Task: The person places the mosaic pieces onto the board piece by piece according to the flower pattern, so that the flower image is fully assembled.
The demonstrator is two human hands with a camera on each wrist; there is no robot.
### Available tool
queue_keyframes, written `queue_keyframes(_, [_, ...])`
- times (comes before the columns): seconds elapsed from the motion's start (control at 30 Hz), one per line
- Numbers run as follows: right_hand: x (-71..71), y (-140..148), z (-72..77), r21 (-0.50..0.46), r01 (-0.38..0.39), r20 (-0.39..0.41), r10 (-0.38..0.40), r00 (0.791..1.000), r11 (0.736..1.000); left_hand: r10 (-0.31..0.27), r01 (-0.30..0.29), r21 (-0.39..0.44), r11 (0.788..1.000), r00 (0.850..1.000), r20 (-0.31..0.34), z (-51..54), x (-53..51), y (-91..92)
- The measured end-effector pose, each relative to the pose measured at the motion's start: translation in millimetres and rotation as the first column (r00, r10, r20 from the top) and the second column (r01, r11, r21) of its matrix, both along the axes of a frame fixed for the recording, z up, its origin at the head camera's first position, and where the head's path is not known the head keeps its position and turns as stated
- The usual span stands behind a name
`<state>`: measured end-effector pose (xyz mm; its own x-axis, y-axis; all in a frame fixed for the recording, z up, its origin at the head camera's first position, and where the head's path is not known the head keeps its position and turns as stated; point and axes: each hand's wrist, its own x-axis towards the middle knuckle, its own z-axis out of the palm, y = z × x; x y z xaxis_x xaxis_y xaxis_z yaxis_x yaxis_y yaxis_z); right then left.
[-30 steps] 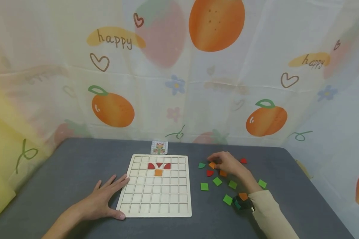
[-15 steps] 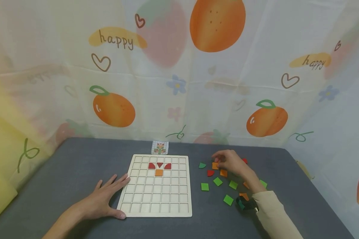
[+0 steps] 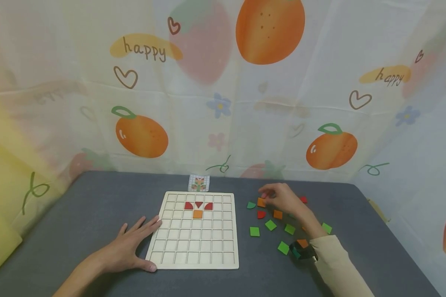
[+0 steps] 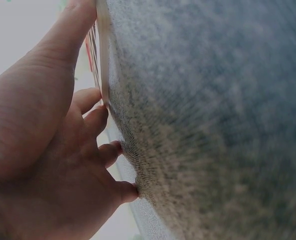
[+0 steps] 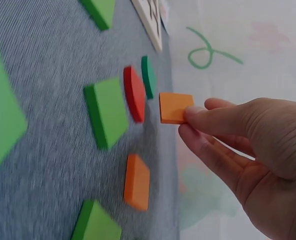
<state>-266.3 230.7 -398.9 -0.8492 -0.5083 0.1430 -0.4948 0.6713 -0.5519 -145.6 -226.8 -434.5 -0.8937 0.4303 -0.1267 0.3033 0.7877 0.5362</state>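
My right hand (image 3: 282, 199) pinches an orange square tile (image 5: 175, 107) between thumb and fingers, lifted off the table in the right wrist view. Close by lie a green quarter-round tile (image 3: 251, 205), a red rounded tile (image 3: 261, 214) and a second orange tile (image 3: 278, 214). My left hand (image 3: 128, 247) is spread at the left edge of a pale gridded board (image 3: 193, 247), fingertips and thumb touching its rim. Two red curved tiles, a red triangle (image 3: 198, 204) and an orange square (image 3: 197, 214) sit in the board's upper cells.
Several green square tiles (image 3: 254, 232) lie scattered right of the board, some near the right forearm. A small printed pattern card (image 3: 198, 183) lies behind the board. A fruit-patterned curtain (image 3: 223, 123) hangs along the table's back edge.
My right hand, with the orange tile in its fingers, has moved slightly left and away from me over the last half second. The left hand stays on the board's edge.
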Motion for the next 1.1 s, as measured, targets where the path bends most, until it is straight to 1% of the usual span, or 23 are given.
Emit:
queue_keyframes(0.33, [2.4,-25,2.5,-0.041,-0.038,0.010,0.038,0.999,0.998,0.004,-0.004,0.005,1.000,1.000,0.007,1.5,1.4,0.9])
queue_keyframes(0.43, [3.3,-32,1.9,-0.043,-0.038,0.030,0.039,0.999,0.998,0.005,-0.005,0.004,1.000,1.000,0.009,2.0,1.6,1.1])
queue_keyframes(0.57, [4.3,-40,1.9,-0.041,-0.019,0.048,0.021,0.999,0.999,0.010,-0.010,0.004,1.000,1.000,0.020,2.5,1.4,1.4])
queue_keyframes(0.7, [4.3,-49,1.0,-0.056,-0.030,0.039,0.032,0.999,0.998,0.013,-0.014,0.007,1.000,0.999,0.030,3.0,1.3,1.8])
queue_keyframes(0.8, [3.9,-57,-1.4,-0.065,-0.050,0.034,0.052,0.998,0.997,0.006,-0.007,0.017,1.000,1.000,0.031,3.1,1.1,1.6])
queue_keyframes(0.9, [4.3,-65,-2.8,-0.070,-0.050,0.047,0.053,0.997,0.996,-0.007,0.006,0.037,0.999,1.000,0.029,3.2,0.8,0.6])
queue_keyframes(1.0, [5.0,-72,-2.3,-0.059,-0.062,0.034,0.064,0.997,0.996,-0.018,0.016,0.055,0.998,0.999,0.027,3.2,0.4,0.2])
queue_keyframes(1.1, [5.5,-78,-1.6,-0.057,-0.077,0.023,0.079,0.997,0.995,-0.021,0.020,0.052,0.998,1.000,0.017,3.2,0.1,0.5])
